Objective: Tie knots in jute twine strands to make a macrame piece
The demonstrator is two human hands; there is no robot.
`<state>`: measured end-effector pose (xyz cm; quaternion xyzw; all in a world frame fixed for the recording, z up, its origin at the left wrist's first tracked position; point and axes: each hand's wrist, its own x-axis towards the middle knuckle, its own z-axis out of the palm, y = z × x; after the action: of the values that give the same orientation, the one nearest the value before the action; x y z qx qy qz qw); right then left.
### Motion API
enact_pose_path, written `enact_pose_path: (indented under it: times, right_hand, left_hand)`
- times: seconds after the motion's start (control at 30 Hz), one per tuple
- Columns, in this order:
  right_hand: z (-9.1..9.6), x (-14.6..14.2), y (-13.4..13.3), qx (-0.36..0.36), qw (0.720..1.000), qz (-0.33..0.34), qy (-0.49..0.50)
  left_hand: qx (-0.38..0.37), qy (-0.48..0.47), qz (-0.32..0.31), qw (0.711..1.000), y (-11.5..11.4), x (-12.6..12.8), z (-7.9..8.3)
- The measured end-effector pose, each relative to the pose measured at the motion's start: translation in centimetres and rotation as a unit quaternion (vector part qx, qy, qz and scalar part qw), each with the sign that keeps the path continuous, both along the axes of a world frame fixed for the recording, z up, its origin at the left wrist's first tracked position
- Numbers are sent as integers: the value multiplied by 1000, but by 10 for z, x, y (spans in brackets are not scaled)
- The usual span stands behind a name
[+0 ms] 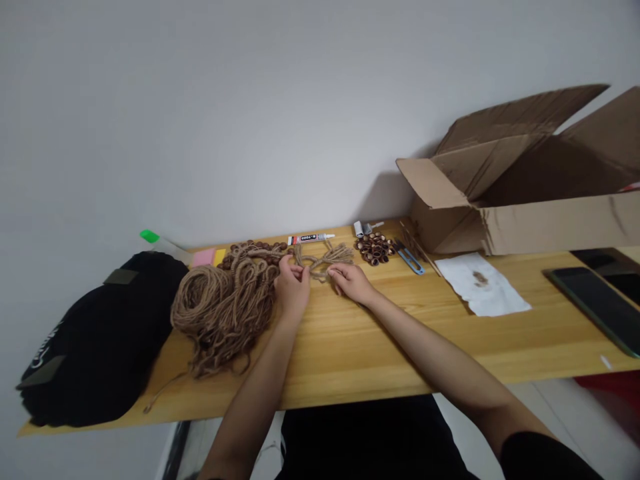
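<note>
Both my hands work on a piece of jute cord (323, 261) with frayed ends that lies on the wooden table (380, 340). My left hand (293, 287) pinches the cord at its left side. My right hand (353, 281) pinches it from the right, fingers closed on the strands. A large tangle of the same jute rope (225, 310) lies just left of my left hand, with brown wooden beads (255, 248) behind it.
A glue tube (310, 237), a pile of brown rings (374, 248), a blue cutter (410, 259), a white paper (483, 285), an open cardboard box (530, 193), a dark tablet (595, 303) and a black bag (95, 340) share the table.
</note>
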<state>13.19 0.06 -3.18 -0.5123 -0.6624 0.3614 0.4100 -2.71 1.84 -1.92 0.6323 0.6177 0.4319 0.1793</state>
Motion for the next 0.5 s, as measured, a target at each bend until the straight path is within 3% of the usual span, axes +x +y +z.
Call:
enact_pose_path:
  times: [0.17, 0.37, 0.5]
  right_hand:
    - [1, 0, 1, -28, 998, -9, 50]
    - [2, 0, 2, -65, 988, -12, 136]
    - [1, 0, 2, -50, 989, -24, 139]
  left_hand:
    - [79, 18, -39, 996, -8, 3, 8]
    - [131, 116, -250, 952, -16, 12, 9]
    - [154, 105, -298, 936, -20, 19, 6]
